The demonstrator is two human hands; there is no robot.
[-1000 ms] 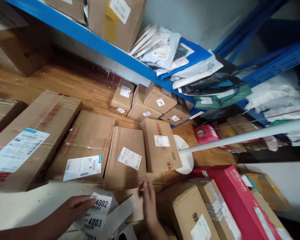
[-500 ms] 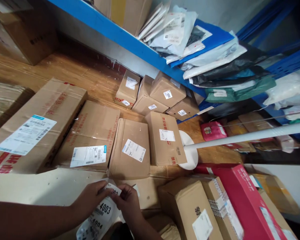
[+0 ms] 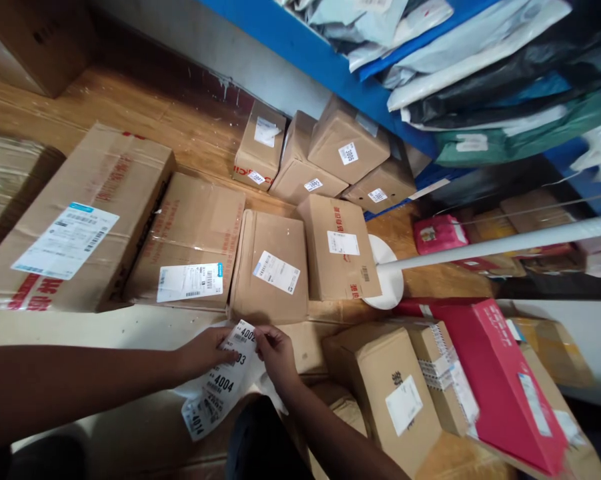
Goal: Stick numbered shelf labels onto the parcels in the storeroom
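Observation:
A white strip of numbered labels (image 3: 225,383) hangs between my hands, with 4002 at its top, 4004 lower down and 4014 at its bottom end. My left hand (image 3: 207,350) is closed on the strip's left edge, the thumb lying across it. The fingers of my right hand (image 3: 276,350) pinch the upper right edge by the 4002 label. Just beyond my hands is a cardboard box (image 3: 273,240) with a white shipping label. To its left lies another labelled carton (image 3: 193,227), and to its right stands a box with red print (image 3: 337,220).
Small boxes numbered in the 3000s (image 3: 347,137) are stacked under a blue shelf (image 3: 280,40) holding bagged parcels. A white pole (image 3: 480,247) on a round base crosses at right. Nearer are a brown carton (image 3: 365,347) and a red box (image 3: 505,373). A long carton (image 3: 95,193) lies left.
The view has shifted, so the boxes sit higher in the picture. My hands have moved up a little with the strip, and its 4002 label and lower end now show more fully.

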